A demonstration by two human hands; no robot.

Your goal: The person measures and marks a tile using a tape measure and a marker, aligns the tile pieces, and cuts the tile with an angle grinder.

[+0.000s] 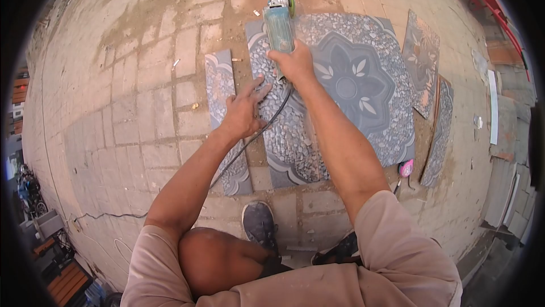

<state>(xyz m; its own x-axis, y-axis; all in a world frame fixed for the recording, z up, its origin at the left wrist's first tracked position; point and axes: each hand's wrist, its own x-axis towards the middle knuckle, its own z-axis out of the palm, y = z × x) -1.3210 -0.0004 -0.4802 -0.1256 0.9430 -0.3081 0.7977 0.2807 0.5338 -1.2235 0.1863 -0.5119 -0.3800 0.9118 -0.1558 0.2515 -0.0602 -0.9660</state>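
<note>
My right hand [296,63] is wrapped around the teal body of an angle grinder [279,28], whose thin green-rimmed disc [291,2] stands upright beyond the far edge of a large patterned floor tile [346,86]. That tile has a grey flower on a pebble pattern, and a faint dusty line runs down its left part. Fingers spread, my left hand [246,108] rests at the tile's left edge and holds nothing. Beside it lies a narrow cut tile strip [220,85]. The grinder's black cord [258,134] trails back under my left forearm.
More cut tile pieces [421,60] lie to the right, with another slim strip [438,136] near them. A pink tape measure [405,168] sits by the tile's near right corner. Brick paving [147,114] surrounds everything, and a red metal frame [494,6] stands at upper right.
</note>
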